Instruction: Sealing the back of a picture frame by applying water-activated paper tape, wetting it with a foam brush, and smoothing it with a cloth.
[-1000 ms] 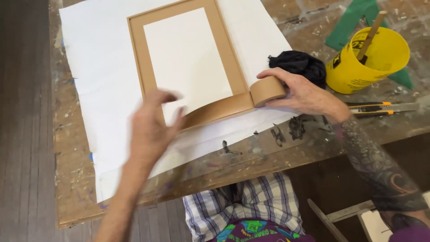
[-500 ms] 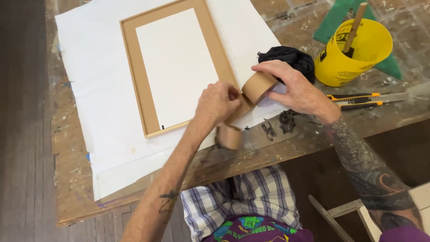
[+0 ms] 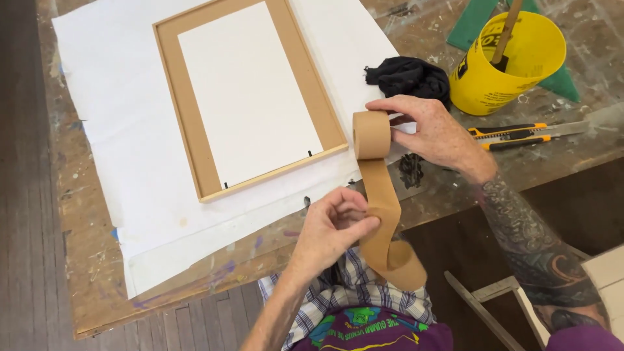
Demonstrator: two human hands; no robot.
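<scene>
Workshop or framing studio: paint-spattered wooden workbench (image 3: 533, 169), plank floor (image 3: 26, 260), yellow bucket (image 3: 513, 65) with stick, utility knife (image 3: 513, 133), frame (image 3: 195, 162) on white paper (image 3: 117, 130).

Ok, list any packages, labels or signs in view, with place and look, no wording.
Yellow bucket, table's far right: round, black printed label on its side, stick standing in it.
Shirt print, bottom edge: green and yellow graphic on purple.
No packages, signs or screens.

The right hand (image 3: 434, 133) covers the far side of the brown tape roll (image 3: 372, 133). The pulled strip's curled end (image 3: 398, 259) blurs over the lap. The frame's (image 3: 250, 97) top rail and the yellow bucket's (image 3: 507, 62) stick run off the upper edge.
</scene>
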